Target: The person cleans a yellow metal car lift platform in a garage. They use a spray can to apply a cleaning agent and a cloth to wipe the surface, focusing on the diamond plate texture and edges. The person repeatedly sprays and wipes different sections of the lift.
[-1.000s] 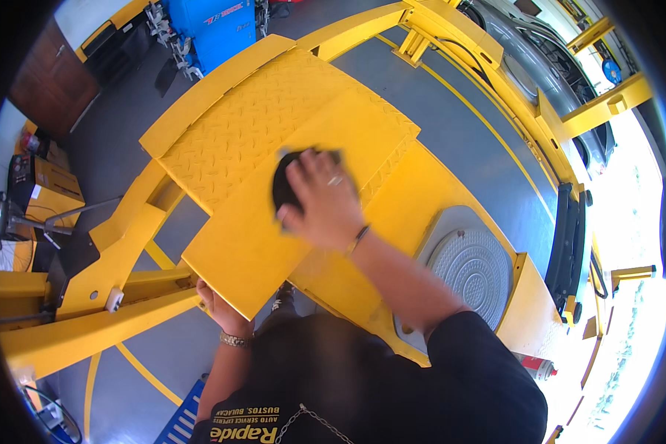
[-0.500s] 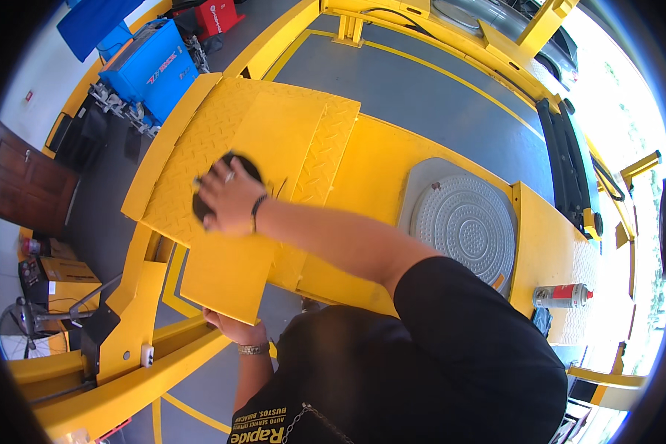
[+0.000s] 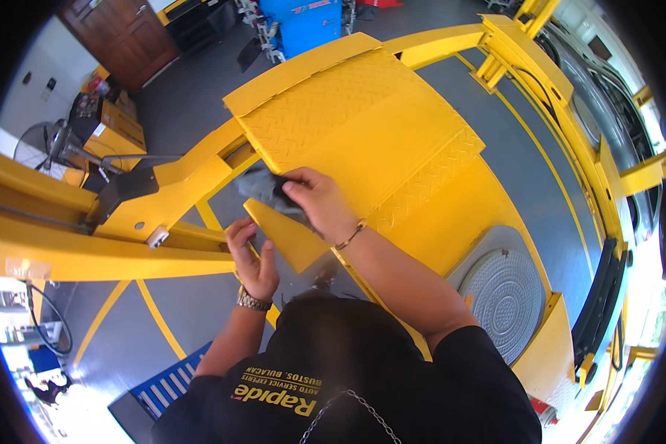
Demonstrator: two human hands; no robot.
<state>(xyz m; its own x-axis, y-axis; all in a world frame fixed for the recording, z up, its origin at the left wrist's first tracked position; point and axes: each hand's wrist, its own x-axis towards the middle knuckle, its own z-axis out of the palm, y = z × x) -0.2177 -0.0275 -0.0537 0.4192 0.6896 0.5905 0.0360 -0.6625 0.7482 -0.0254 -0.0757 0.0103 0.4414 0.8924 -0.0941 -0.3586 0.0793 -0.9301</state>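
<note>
Since half a second ago my right hand point(image 3: 320, 206) has slid off the top of the yellow panel point(image 3: 287, 240) to its left edge, taking the dark cloth point(image 3: 263, 186) with it, and my left hand point(image 3: 253, 259) has loosened from the near end. My right fingers are bunched, pinching the cloth, which hangs blurred toward 9 o'clock. My left hand, at 8 o'clock from the right, is spread, thumb apart from the fingers, just beside the panel's corner; I cannot tell whether the fingertips touch it.

The panel's near corner points to 7 o'clock from my right hand; the cloth and that hand cover part of it. My right forearm crosses the yellow platform point(image 3: 440, 200), where a round grey plate point(image 3: 505, 303) sits at 4 o'clock. A yellow beam point(image 3: 140, 255) runs close past my left hand, toward 9 o'clock. Farther off are a blue cabinet point(image 3: 303, 28) at 12, a brown door point(image 3: 118, 37) at 10 and a grey car point(image 3: 603, 100) at 2. My sleeve partly hides a spray can point(image 3: 545, 413) between 4 and 5.
</note>
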